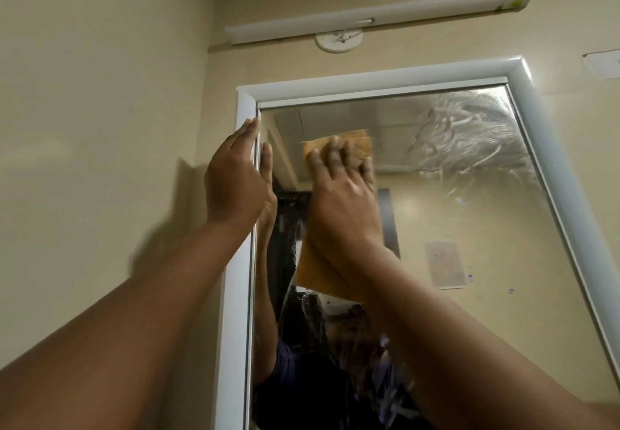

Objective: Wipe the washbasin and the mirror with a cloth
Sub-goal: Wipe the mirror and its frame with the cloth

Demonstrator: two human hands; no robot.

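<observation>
Mirror (469,228) work is the step in hand, I'd say: the right hand (345,194) presses the orange cloth (360,142) flat against the glass up around eleven o'clock of the pane, fingers spread and nearly straight over it, not bunched around it. More of the cloth hangs below the wrist, toward six o'clock of the hand. The left hand (235,178) is flat too, fingers straight and together, holding nothing, resting along the white frame (235,295) at the mirror's nine o'clock edge, seemingly as a brace.

Over at one o'clock the glass shows swirled wet streaks. The stretch around three o'clock looks clearer, with a few small specks, so my read is the mirror is partly covered. The next move calls for steady pressure and a sweep across or down, keeping the cloth flat so it doesn't fold under the palm.

Washbasin? Nowhere in shot, so whether it's wiped I cannot tell. The mirror's lower edge is cut off at the bottom. The reflection near six o'clock is dark and smeared, hard to read. How far the cloth extends behind the forearm is hidden.
</observation>
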